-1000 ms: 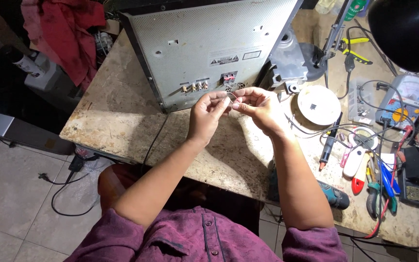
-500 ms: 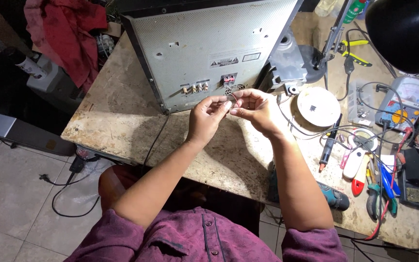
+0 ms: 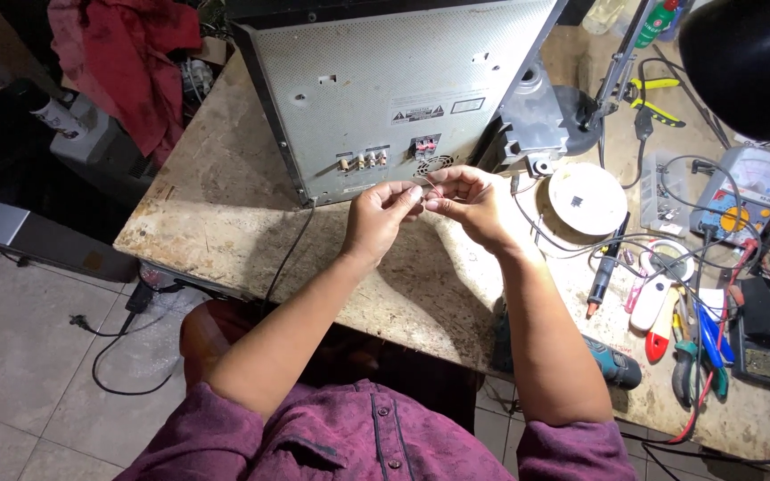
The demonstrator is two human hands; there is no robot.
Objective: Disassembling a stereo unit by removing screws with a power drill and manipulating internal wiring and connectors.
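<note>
Grey perforated metal fills the view behind the hands: it is the back panel of an audio unit standing on the stone-patterned worktop. Just in front of its row of terminals, the left hand and the right hand meet, fingertips almost touching. Between them runs a thin wire, very fine and partly hidden by the fingers. The grip of each hand is closed together on this wire, thumb pressing against forefinger; the left pinches one end, the right pinches the part next to it.

As I judge it, the step in hand is preparing the wire end, twisting or straightening the strands, close to the red and black speaker terminals which sit directly above the grip. The small sockets are above and a little left of the grip. A black cable hangs below the left grip, going down over the worktop edge.

Well to the right of the grip lie a white round disc, a pen-shaped iron and an analogue multimeter.

The next move calls, I think, for a steady pinch and a small upward reach, because the wire is thin and the terminal opening is narrow; whether the end is already bare, I cannot tell
</note>
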